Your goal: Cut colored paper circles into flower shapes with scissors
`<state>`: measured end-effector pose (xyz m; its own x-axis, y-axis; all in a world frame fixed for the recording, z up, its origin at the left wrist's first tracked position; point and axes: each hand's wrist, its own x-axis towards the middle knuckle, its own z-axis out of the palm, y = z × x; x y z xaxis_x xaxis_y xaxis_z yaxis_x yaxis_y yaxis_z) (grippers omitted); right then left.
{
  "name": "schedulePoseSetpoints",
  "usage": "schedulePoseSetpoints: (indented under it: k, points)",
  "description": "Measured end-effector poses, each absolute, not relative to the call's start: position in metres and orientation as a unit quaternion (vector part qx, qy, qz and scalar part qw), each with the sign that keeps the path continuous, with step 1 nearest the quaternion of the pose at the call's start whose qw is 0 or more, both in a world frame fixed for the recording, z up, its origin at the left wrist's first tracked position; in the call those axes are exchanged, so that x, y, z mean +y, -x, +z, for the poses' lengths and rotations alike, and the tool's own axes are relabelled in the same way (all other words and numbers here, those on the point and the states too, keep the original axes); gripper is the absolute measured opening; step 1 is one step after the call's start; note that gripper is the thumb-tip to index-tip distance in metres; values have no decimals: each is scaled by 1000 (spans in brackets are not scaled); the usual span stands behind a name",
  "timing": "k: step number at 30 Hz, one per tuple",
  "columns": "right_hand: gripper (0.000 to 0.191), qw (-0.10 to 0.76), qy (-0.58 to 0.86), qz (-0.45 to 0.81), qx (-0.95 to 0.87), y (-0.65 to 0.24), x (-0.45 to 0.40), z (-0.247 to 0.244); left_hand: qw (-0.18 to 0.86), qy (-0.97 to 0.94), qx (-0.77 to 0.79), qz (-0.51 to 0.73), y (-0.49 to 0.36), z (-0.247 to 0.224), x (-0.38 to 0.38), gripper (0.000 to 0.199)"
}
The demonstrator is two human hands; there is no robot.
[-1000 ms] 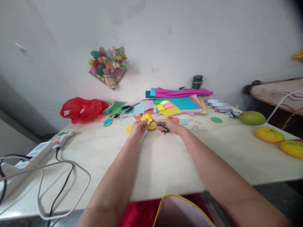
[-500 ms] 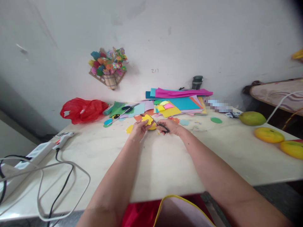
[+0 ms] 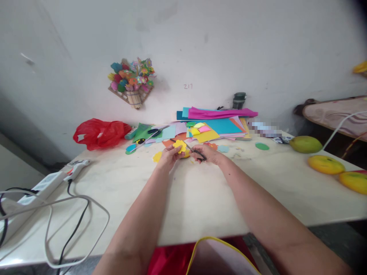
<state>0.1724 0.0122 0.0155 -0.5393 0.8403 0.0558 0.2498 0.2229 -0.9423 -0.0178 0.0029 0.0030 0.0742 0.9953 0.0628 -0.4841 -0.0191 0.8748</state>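
**A:** ok so from where I'm standing, the yellow flower (image 3: 179, 146) is up off the tabletop (image 3: 200, 198), in the left hand (image 3: 169, 156), thumb and fingers pinching its near edge. Looks mostly shaped to me, rounded petals around the rim I can see.

**B:** yeah, but is it finished? The right hand (image 3: 210, 153) has its fingers curled around the dark scissors (image 3: 201, 156), blades right up at the flower. Can't tell if they're biting into it or just next to it.

**A:** same, too small to call. I'd guess most of the outline is done and some trimming could be left. The bit under the left fingers is hidden tho, so don't quote me.

**B:** there's also a yellow piece (image 3: 156, 157) lying just left of that hand, no idea if it's cut or leftover. Orange cutout (image 3: 212, 146) and pale blue cutout (image 3: 223, 148) past the right hand look done, wavy edges and all, and nobody's touching them.

**A:** and plenty of sheets uncut imo, like the big blue sheet (image 3: 225, 126) at the back. Second pair of scissors (image 3: 155, 132) is just lying there too, over by the green sheet (image 3: 142, 131).
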Motion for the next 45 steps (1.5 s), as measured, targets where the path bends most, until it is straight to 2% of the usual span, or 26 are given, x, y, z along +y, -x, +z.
schedulePoseSetpoints:
  k: [27,36,45]
  points:
    - [23,312,355,524,-708,-172,12,15,602,-397,337,606,15,2,2,17]
    - [27,367,361,506,-692,-176,13,16,593,-417,344,597,16,2,2,19]
    - [29,293,333,542,-714,-178,12,18,580,-409,340,618,13,6,0,23]
